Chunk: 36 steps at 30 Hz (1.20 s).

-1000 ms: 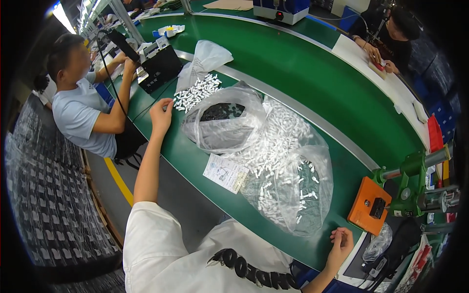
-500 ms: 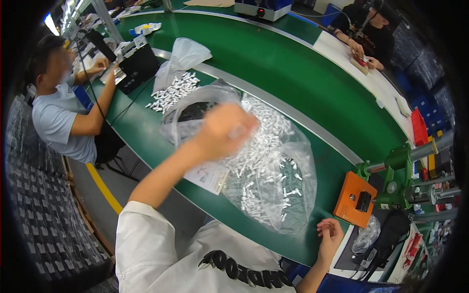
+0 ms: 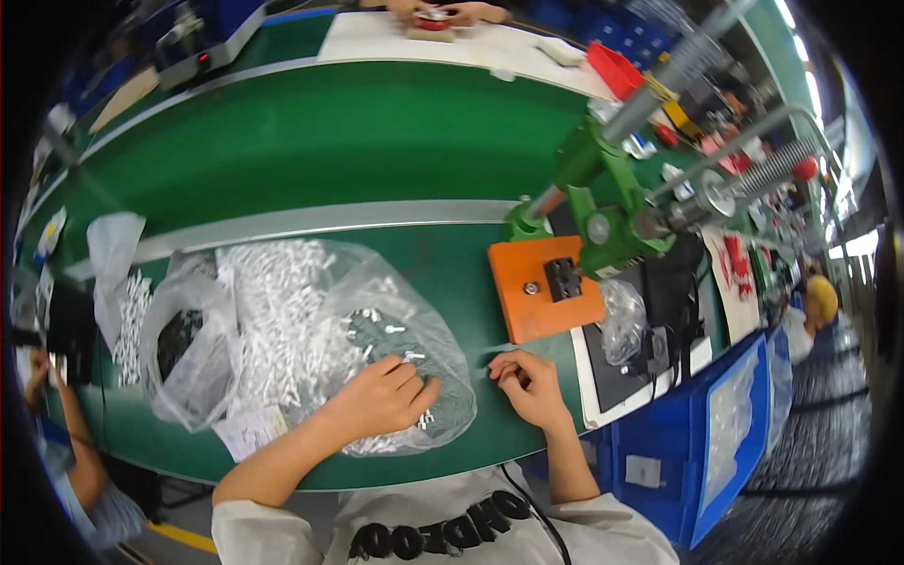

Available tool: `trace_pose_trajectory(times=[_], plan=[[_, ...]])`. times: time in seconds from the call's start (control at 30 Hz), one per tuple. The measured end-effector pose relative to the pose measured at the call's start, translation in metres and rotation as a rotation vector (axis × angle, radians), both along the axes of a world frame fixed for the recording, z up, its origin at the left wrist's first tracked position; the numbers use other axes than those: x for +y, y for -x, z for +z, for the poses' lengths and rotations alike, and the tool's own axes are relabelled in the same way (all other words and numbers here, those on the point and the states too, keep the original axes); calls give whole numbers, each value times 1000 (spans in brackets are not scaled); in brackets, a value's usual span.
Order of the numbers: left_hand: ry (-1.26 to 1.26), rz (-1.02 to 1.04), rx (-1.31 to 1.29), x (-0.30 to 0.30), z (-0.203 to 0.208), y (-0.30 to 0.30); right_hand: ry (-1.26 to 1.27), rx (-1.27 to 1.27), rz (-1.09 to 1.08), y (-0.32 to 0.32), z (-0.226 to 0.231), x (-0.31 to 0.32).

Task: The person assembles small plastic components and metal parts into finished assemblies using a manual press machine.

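A clear plastic bag [image 3: 438,330] lies spread on the green worktable, with a heap of small white parts [image 3: 278,311] in and on it. My left hand [image 3: 381,400] is over the bag's near right part, back upward and fingers curled down. Its fingertips are hidden, so what they hold, if anything, does not show. To the right of the bag, my right hand [image 3: 532,391] is just above the table with bent fingers drawn together. Whatever is at its fingertips is too small to make out. An orange base plate [image 3: 518,306] with a black block [image 3: 564,280] stands beyond it.
The orange plate sits under a green hand press [image 3: 598,207]. Left of the heap are a bag with dark contents [image 3: 179,344] and more white parts [image 3: 132,330]. Blue bins [image 3: 659,461] stand at right. A co-worker's hands [image 3: 438,13] are across the green belt [image 3: 282,141].
The view has turned to the right. My left hand has come down from above the heap to the bag's near right part. My right hand has moved up beside the orange plate.
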State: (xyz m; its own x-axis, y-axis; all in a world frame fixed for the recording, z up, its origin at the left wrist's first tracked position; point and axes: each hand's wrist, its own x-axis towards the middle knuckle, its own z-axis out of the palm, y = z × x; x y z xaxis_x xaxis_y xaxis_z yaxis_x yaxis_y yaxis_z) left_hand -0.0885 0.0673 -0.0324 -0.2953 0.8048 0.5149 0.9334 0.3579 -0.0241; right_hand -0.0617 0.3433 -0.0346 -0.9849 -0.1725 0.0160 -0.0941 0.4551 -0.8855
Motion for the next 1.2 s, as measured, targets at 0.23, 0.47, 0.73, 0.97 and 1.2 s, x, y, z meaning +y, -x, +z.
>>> trace_pose_trajectory(times=[0.23, 0.47, 0.73, 0.97, 1.2], plan=[[-51, 37, -196, 15, -6, -1, -63, 66, -30, 4, 5, -3], [-113, 38, -328, 14, -13, 1, -369, 270, 203, 30, 36, -34], [-105, 45, -335, 13, -11, -1, -313, 301, 443, 46, 32, -64], [-86, 49, -351, 12, -11, 1, 37, 141, 395, 57, -2, -67], [-93, 18, -379, 14, -5, 3, 83, 149, 500, 61, -7, -54]])
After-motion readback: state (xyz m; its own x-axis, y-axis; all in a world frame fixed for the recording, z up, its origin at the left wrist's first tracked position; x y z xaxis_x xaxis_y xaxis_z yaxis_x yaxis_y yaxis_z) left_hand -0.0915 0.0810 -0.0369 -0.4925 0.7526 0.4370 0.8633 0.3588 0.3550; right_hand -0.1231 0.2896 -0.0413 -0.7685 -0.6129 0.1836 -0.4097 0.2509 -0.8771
